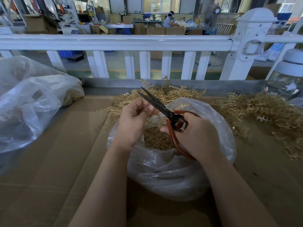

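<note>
My right hand [195, 136] grips the red handles of black-bladed scissors [157, 104], whose blades are parted and point up and to the left. My left hand [136, 118] pinches a thin golden plastic sprig [155, 115] right beside the blades. Both hands hover over an open clear plastic bag [172, 177] that holds small golden cut pieces [157, 140].
Piles of golden plastic branches [262, 112] lie behind and to the right on the cardboard-covered table [57, 161]. A large crumpled clear bag [29, 102] sits at left. A white railing [114, 41] runs along the table's far edge. A glass jar [288, 79] stands at right.
</note>
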Available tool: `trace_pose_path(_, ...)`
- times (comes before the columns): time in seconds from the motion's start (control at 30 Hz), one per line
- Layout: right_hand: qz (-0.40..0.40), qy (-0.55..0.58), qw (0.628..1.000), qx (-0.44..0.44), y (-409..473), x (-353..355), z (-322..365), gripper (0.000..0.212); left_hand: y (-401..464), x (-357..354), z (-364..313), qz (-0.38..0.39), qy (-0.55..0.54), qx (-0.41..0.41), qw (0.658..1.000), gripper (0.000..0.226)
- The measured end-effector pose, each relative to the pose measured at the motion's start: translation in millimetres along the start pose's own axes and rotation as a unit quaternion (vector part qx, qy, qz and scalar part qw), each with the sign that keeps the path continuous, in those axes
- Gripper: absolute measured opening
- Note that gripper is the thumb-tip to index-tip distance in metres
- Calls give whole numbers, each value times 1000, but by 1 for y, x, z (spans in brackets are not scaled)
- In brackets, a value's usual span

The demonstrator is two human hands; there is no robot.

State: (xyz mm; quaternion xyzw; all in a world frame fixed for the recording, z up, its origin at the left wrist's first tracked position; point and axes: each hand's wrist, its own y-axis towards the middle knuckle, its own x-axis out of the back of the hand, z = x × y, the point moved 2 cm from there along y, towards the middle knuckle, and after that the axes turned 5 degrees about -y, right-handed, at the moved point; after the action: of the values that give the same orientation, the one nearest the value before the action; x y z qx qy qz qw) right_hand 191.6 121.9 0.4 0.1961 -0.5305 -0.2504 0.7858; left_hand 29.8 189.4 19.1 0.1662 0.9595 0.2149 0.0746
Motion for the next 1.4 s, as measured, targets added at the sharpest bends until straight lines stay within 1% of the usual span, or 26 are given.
trace_pose_path(0.07,15,41,999,-20,-1,-1,1,55,0,2,1,-13,-10,14,1000,22)
trace_pose_path(0.13,35,98,993,-60,1,-3,2,35,0,3,3,-24,-22,31,999,25)
trace_pose_path(0.23,67,205,971,-98,4,-5,3,16,0,0,2,-15,-24,44,999,21)
trace_pose_path(0.37,93,275,951,-102,5,-6,6,17,0,-6,5,19,-13,52,998,13)
trace_pose_path(0.43,94,294,945,-110,6,-7,7,16,1,-7,7,21,-5,56,998,12)
trace_pose_path(0.47,91,301,942,-119,7,-7,6,15,1,-7,7,17,-7,58,998,15)
trace_pose_path(0.5,86,310,938,-131,7,-7,6,15,1,-7,6,8,-18,64,998,22)
trace_pose_path(0.57,73,345,921,-162,7,-6,5,12,0,-7,6,-29,-41,88,995,49)
trace_pose_path(0.6,64,367,910,-180,7,-5,4,10,-1,-7,6,-53,-47,103,992,58)
trace_pose_path(0.63,53,382,901,-199,8,-4,3,9,-1,-6,6,-74,-59,118,988,61)
trace_pose_path(0.67,41,392,893,-217,8,-2,1,8,-1,-4,6,-83,-82,134,984,57)
trace_pose_path(0.7,31,400,887,-230,9,-1,1,7,-1,-2,6,-74,-102,153,980,50)
trace_pose_path(0.73,24,406,882,-237,9,0,0,7,-1,-1,7,-46,-104,169,979,44)
trace_pose_path(0.77,20,412,879,-240,9,2,1,6,-2,-2,7,-2,-86,182,980,41)
trace_pose_path(0.83,18,416,879,-234,9,3,3,8,-5,-8,7,77,-22,190,979,32)
trace_pose_path(0.87,18,410,883,-228,9,3,4,10,-7,-11,8,92,-5,185,978,27)
trace_pose_path(0.97,12,407,886,-222,9,0,5,13,-5,-13,8,80,-25,153,985,10)
trace_pose_path(1.03,9,427,875,-227,8,-1,2,10,-3,-11,8,69,-51,141,986,12)
trace_pose_path(1.13,-1,442,871,-215,9,0,-5,13,-1,-8,9,55,-79,154,983,14)
trace_pose_path(1.27,7,440,881,-172,8,2,-3,30,-1,-9,7,99,-84,154,979,13)
trace_pose_path(1.33,26,437,881,-181,8,0,-1,34,-3,-12,6,126,-77,157,977,11)
trace_pose_path(1.4,39,429,881,-195,8,-2,0,33,-4,-14,5,148,-67,156,974,10)
